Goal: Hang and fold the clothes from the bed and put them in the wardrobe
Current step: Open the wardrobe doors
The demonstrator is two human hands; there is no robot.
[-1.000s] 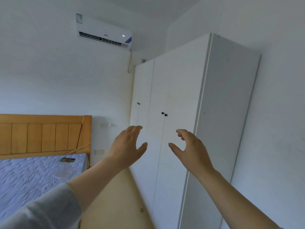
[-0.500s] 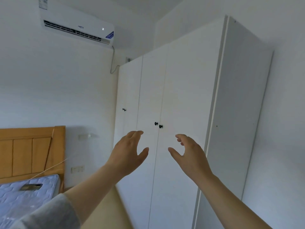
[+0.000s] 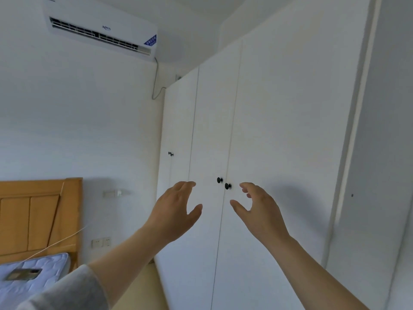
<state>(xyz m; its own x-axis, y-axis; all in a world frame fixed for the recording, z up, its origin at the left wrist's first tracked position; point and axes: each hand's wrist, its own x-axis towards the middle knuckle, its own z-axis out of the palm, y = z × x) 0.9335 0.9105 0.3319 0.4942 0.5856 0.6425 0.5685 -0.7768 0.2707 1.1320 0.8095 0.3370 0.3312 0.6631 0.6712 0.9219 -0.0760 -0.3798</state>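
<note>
Wardrobe (image 3: 279, 130) — white and tall, filling the centre and right of the frame. Every door in view is closed. Its plain side panel runs down the far right edge.

Black knobs (image 3: 227, 186) — two of them, set close together on either side of the seam between the two nearest doors, just below mid-frame. A second, smaller pair (image 3: 171, 154) sits on the farther doors, higher and to the left.

Left hand (image 3: 176, 211) — raised in front of the door, below and left of the knobs and clear of them. The grip is apart, with fingers loosely curved and thumb spread, and it holds nothing. A grey sleeve (image 3: 67, 291) is pushed up the forearm at lower left.

Right hand (image 3: 259, 211) — mirrors the left, just right of the knobs and not touching them. The grip is apart and empty, and the forearm is bare.

Bed (image 3: 44, 267) — at the lower left corner, with a pale blue quilted mattress. A flat object (image 3: 22, 274) lies on it, too blurred to identify.

Headboard (image 3: 33, 215) — orange wood, at the left edge.

Socket plates (image 3: 101, 242) — on the wall between the headboard and the wardrobe.

Air conditioner (image 3: 100, 30) — a white unit at upper left. Its cable (image 3: 155, 86) drops towards the top of the wardrobe.
</note>
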